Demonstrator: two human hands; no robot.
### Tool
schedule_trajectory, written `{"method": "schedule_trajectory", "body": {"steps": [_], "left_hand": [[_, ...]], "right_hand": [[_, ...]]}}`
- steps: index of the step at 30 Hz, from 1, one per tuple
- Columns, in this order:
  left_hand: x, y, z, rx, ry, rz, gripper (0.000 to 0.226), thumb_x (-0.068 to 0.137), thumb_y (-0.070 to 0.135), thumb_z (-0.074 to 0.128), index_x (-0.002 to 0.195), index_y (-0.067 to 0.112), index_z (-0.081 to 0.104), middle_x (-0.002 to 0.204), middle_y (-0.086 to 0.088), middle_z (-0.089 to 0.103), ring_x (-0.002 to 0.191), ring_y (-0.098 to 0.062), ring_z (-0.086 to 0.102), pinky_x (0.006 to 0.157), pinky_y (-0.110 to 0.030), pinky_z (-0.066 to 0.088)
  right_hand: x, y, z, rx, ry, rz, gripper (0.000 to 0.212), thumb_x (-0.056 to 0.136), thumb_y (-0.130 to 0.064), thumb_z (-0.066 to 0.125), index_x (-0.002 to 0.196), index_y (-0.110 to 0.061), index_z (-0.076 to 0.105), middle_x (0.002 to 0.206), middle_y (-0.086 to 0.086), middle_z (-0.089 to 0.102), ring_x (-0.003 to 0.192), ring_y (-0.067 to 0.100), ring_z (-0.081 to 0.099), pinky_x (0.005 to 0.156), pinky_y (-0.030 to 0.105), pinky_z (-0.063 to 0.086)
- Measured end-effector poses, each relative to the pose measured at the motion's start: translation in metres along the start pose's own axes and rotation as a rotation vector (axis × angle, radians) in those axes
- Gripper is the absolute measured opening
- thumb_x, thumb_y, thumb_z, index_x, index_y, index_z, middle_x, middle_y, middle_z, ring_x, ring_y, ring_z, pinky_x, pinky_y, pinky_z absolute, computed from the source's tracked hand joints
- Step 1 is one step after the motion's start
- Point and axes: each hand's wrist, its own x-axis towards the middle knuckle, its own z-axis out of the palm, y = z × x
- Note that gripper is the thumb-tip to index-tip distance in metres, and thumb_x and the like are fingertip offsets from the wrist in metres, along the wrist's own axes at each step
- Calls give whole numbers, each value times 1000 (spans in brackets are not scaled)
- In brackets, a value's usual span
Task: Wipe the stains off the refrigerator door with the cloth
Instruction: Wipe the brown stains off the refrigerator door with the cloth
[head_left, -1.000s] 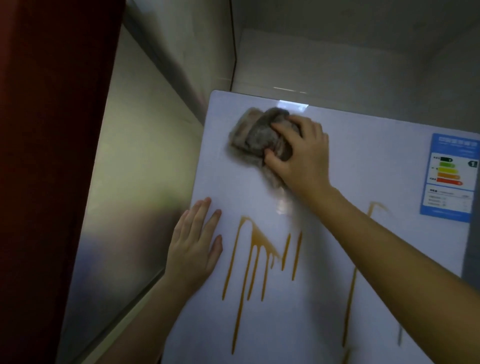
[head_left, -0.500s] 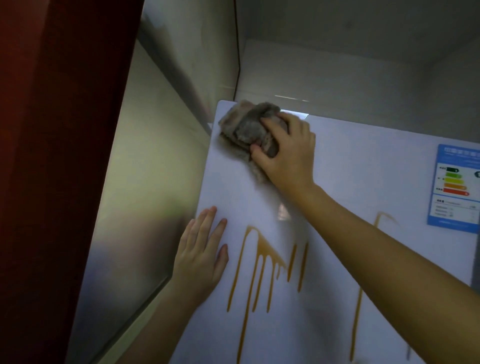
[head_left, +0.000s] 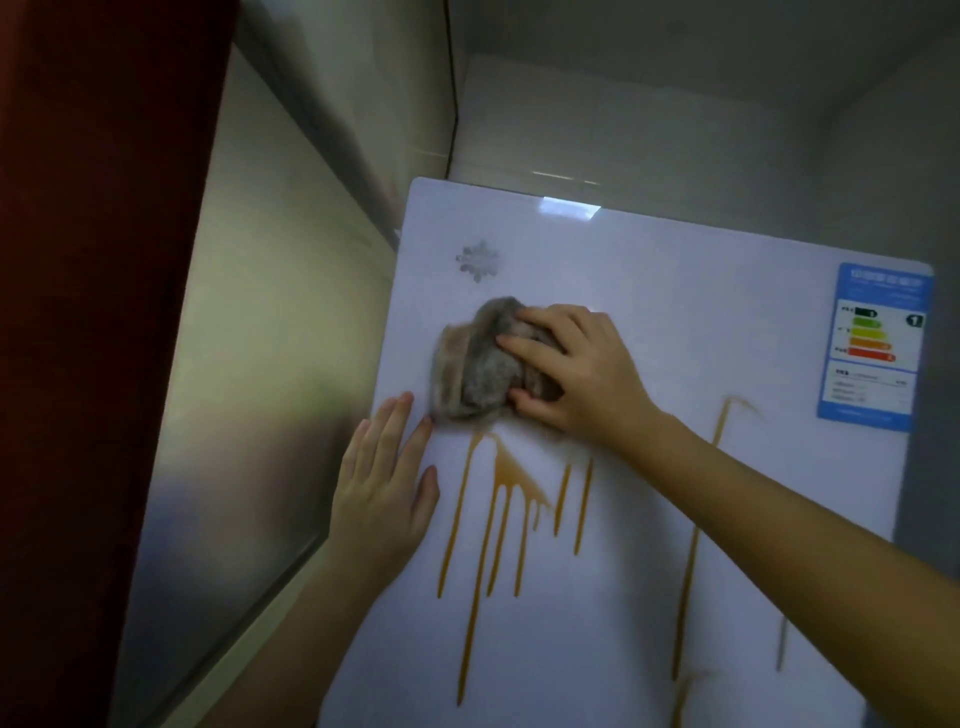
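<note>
**Fridge door drip cleanup, cloth parked right at the top of the mess**

Wadded grey-brown cloth (head_left: 475, 364) pressed flat against the white refrigerator door (head_left: 701, 322), toward the upper left corner, just under the little snowflake emblem (head_left: 478, 261). Right hand (head_left: 576, 369) closed over the cloth, fingers curled into the bundle and thumb tucked under its lower edge. Probably bunched like that to give a thick pad and some push behind it. Bottom of the cloth sitting right on the top of the main orange-brown stains (head_left: 511, 499), so likely set up for a downward swipe through the runs.

Left hand (head_left: 382, 488) holding nothing, open and flat, fingers together, palm on the door by its left edge, thumb just beside the leftmost drip. Looks like bracing, keeping the door from swinging under the scrubbing pressure.

Door itself glossy and smooth, catching a bright reflection near the top edge. Stains thin, long and syrupy-looking, fanning from a blob into several streaks toward the bottom edge. Another long streak (head_left: 696, 545) further right, well apart from the cloth, still untouched. Blue energy label (head_left: 875, 345) at the upper right corner, clear of the stains. Cloth fuzzy and crumpled, kind of towel-like. Most of the wiping still ahead, judging by how much is left.
</note>
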Motion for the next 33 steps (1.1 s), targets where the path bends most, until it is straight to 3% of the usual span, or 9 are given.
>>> {"method": "schedule_trajectory", "body": {"steps": [2, 8, 14, 16, 21, 23, 25, 29, 33], "left_hand": [[0, 0, -1, -8, -12, -7, 54, 97, 28, 49, 147, 9, 48, 159, -15, 37, 150, -31, 33, 121, -49, 30], [0, 3, -2, -48, -21, -31, 54, 97, 29, 47, 147, 9, 46, 160, -15, 36, 150, -30, 30, 123, -48, 26], [0, 4, -1, -56, -25, -24, 55, 97, 28, 47, 148, 8, 45, 160, -15, 35, 151, -30, 29, 123, -50, 26], [-1, 3, -1, -55, -25, -25, 56, 97, 28, 47, 148, 8, 44, 161, -15, 34, 152, -30, 28, 124, -49, 24], [0, 3, -1, -61, -15, -25, 55, 97, 28, 47, 148, 7, 44, 160, -16, 34, 151, -31, 30, 123, -50, 25], [1, 4, -1, -61, -15, -25, 55, 97, 28, 46, 148, 7, 45, 160, -16, 35, 151, -31, 30, 123, -50, 25], [1, 5, -1, -65, -20, -31, 55, 97, 29, 45, 148, 7, 45, 160, -16, 35, 151, -31, 30, 124, -49, 24], [1, 4, -2, -54, -22, -17, 53, 97, 28, 46, 146, 7, 48, 160, -16, 36, 150, -32, 31, 123, -50, 27], [1, 5, -4, -65, -45, -30, 54, 98, 29, 46, 148, 8, 44, 161, -15, 33, 151, -31, 29, 124, -50, 25]], "right_hand": [[-6, 12, -6, -20, 36, 62, 54, 82, -44, 77, 128, -17, 70, 133, 15, 63, 114, 36, 59, 91, 42, 44], [-14, 18, -15, 37, 251, 628, 56, 81, -40, 74, 133, -22, 65, 137, 10, 56, 123, 30, 48, 100, 37, 36], [-39, -9, -6, 26, -39, -36, 52, 86, -47, 72, 129, -18, 70, 135, 16, 63, 117, 36, 60, 96, 43, 45], [-28, 10, -10, 5, -40, -64, 52, 87, -47, 71, 129, -17, 70, 133, 17, 63, 116, 36, 60, 95, 43, 45], [21, 62, -29, -4, 175, 478, 58, 82, -45, 70, 136, -24, 63, 136, 10, 57, 120, 32, 52, 98, 42, 42], [26, 57, -28, 16, 175, 555, 59, 82, -46, 70, 137, -26, 61, 138, 8, 55, 123, 30, 48, 100, 38, 39], [15, 39, -22, 12, 103, 409, 61, 81, -46, 71, 136, -22, 63, 137, 14, 57, 122, 34, 50, 99, 40, 41], [-33, -3, -12, 46, -149, -216, 54, 85, -45, 72, 131, -16, 69, 135, 19, 62, 117, 39, 60, 96, 47, 47], [-50, 2, -15, 21, -140, -191, 53, 86, -45, 72, 131, -17, 69, 134, 18, 63, 116, 37, 61, 94, 44, 47]]}}
